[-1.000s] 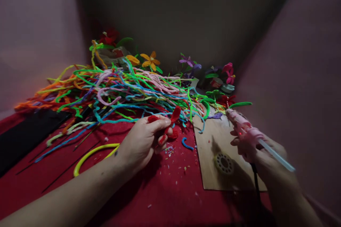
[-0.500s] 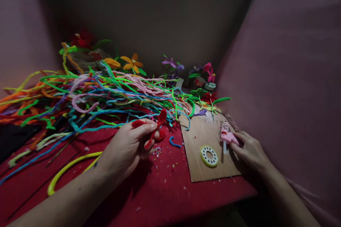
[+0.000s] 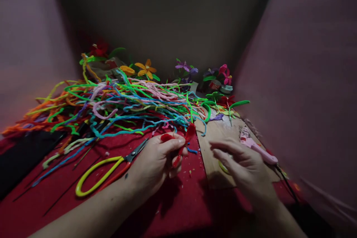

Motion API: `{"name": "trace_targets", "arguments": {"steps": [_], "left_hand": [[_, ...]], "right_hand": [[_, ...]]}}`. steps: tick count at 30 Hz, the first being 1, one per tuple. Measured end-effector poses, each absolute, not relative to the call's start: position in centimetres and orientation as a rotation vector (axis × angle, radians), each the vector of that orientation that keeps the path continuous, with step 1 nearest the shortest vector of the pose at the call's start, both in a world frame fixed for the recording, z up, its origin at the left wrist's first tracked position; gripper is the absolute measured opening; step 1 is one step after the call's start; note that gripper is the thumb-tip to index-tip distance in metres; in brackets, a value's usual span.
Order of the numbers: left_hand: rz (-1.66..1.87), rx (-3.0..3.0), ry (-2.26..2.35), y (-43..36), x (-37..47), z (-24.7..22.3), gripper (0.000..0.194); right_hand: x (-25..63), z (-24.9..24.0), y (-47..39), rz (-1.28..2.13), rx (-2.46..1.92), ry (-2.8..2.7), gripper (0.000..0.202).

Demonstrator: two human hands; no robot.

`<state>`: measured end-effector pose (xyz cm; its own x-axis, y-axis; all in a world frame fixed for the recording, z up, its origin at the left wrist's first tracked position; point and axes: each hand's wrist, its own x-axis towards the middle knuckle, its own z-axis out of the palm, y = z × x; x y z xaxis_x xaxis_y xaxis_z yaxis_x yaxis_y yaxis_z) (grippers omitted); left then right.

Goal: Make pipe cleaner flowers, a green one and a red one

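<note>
- Dark grey wall [image 3: 167, 18] at 12 o'clock, blurred
- Dusky pink surfaces, one at 10 o'clock [image 3: 25, 37], another at 2 o'clock [image 3: 312, 74]
- Red-topped counter [image 3: 192, 197] towards 6 o'clock
- Dim light, faint orange glow at 9 o'clock

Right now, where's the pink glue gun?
In the head view, the pink glue gun lies on the right side, at the right part of the brown board, just beyond the right hand.
</note>
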<state>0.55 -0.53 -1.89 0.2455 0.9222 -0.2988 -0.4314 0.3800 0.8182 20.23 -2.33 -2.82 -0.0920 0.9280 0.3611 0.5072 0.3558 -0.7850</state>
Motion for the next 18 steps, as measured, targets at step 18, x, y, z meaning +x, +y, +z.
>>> {"name": "trace_targets", "arguments": {"steps": [18], "left_hand": [[1.036,0.682,0.678,-0.9,0.3,-2.9,0.009]], "right_hand": [[13.3,-5.0,-1.7,1.528,-1.114,-1.101,0.023]]}}
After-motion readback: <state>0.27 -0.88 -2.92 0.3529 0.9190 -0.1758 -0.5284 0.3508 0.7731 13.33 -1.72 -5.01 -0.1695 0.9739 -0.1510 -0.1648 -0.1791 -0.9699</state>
